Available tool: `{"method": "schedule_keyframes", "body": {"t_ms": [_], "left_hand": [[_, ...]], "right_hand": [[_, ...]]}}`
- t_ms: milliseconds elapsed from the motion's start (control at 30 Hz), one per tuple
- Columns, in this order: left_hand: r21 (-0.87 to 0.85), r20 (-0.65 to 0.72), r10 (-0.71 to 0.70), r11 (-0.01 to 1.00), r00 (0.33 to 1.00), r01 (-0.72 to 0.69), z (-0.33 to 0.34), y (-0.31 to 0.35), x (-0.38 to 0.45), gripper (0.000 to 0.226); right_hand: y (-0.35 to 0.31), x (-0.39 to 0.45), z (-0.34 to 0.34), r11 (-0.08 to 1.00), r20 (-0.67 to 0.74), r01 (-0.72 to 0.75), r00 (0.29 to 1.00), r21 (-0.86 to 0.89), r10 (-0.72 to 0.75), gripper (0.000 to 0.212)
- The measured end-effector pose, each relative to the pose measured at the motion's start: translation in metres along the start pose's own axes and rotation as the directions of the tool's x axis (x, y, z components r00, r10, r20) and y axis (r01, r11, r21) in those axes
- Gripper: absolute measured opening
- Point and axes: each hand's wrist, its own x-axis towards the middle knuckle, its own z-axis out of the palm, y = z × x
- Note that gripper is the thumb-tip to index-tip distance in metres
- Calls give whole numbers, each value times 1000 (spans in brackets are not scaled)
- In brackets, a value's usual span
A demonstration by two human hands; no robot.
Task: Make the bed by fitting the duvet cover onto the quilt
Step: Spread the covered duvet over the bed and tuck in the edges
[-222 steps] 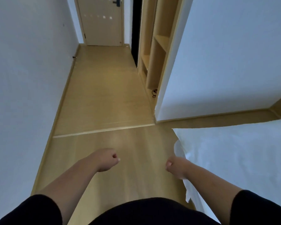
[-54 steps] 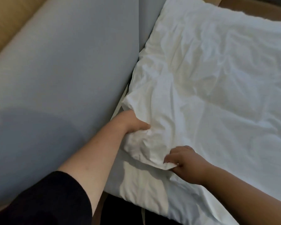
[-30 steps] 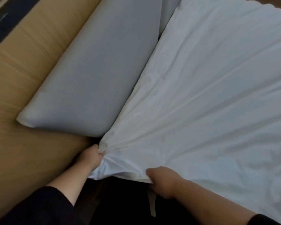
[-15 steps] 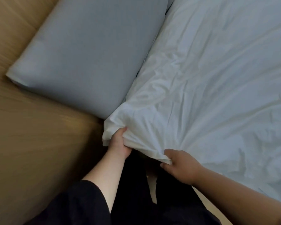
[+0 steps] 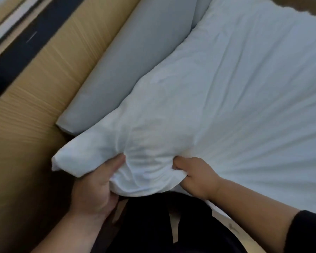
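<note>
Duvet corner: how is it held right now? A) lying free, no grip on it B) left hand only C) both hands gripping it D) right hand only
C: the left hand and the right hand both have a grip on the bunched white duvet corner, fingers curled into the fabric.

The white, creased cotton duvet cover lies spread over the bed, its stuffed near corner bunched and lifted off the edge, folds fanning outward from that corner.
</note>
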Motion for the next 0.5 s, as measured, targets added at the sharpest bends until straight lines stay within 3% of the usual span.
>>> {"method": "schedule_keyframes", "body": {"t_ms": [67, 100, 200, 267, 333, 400, 500], "left_hand": [[31, -53, -61, 998, 997, 63, -38, -5, -2, 96], [80, -100, -145, 985, 984, 153, -62, -15, 1, 91], [275, -255, -315, 883, 914, 381, -118, -46, 14, 36], [442, -377, -189, 824, 906, 356, -119, -67, 23, 28], [587, -430, -17, 754, 903, 294, -102, -88, 30, 44], [593, -490, -60, 708, 869, 383, -92, -114, 39, 50], [316, -654, -310, 717, 690, 622, -94, -143, 53, 34]], "right_hand": [[-11, -2, 12, 996, 99, 94, 991, 5, -94, 18], [-12, -1, 24, 993, 152, 120, 981, 11, -120, 20], [-9, 5, 66, 992, 293, 122, 950, -20, -111, 16], [4, 13, 89, 996, 311, 54, 950, -67, -31, 19], [27, 18, 106, 991, 298, -26, 952, -129, 64, 26], [53, 15, 116, 969, 249, -84, 958, -231, 142, 25], [83, -6, 116, 920, 177, -161, 955, -358, 236, 20]]}}
